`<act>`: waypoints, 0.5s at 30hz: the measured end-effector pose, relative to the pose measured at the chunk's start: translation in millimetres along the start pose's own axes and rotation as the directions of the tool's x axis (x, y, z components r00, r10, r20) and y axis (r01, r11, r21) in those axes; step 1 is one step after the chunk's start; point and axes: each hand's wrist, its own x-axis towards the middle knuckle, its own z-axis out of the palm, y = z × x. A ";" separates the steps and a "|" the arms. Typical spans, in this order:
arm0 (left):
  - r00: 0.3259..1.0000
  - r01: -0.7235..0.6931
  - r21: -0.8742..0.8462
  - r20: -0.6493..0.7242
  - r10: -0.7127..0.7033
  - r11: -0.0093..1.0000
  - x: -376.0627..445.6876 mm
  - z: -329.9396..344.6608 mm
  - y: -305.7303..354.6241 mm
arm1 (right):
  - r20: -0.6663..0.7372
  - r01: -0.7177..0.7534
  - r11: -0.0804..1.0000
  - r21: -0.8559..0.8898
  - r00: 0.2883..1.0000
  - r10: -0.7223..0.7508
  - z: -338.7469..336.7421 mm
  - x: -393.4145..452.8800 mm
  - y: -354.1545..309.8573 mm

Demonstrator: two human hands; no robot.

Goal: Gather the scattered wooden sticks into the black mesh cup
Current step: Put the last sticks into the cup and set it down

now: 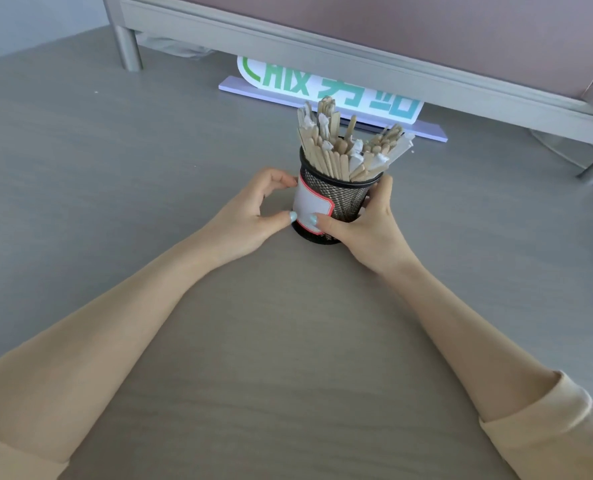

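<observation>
As we list it, item one is the black mesh cup [336, 202], upright at mid worktop [115, 168], with the wooden sticks [340, 147] bundled inside and fanning above its rim; we see none loose on the surface. Item two, the left hand [250, 220], curls at the cup's left side, thumb and fingertip touching the white label [310, 206]. Item three, the right hand [367, 230], wraps the right side, thumb across the front. We judge the task near done; to steady the cup well, keep both grips low on the wall and level, so the top-heavy bundle does not tip it. Not legible: the sign [322, 91] beyond, cut off by the grey frame [322, 46]; the right fingers [381, 188] behind the cup; white scraps among the sticks, unidentified.
</observation>
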 end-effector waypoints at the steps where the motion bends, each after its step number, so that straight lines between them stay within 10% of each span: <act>1: 1.000 0.007 -0.009 0.000 -0.007 1.000 0.1 1.4 -0.2 | 0.048 0.005 1.000 0.016 0.999 -0.006 -5.6 1.2 1.4; 7: 0.996 0.021 0.175 0.087 -0.036 0.984 4.5 -1.9 -10.0 | 0.370 0.008 0.995 0.100 0.928 -0.045 -36.0 6.6 9.8; 15: 1.000 -0.013 0.363 0.005 0.012 0.932 14.1 6.2 -6.8 | 0.124 0.045 0.985 -0.164 0.992 -0.025 -42.4 1.8 16.7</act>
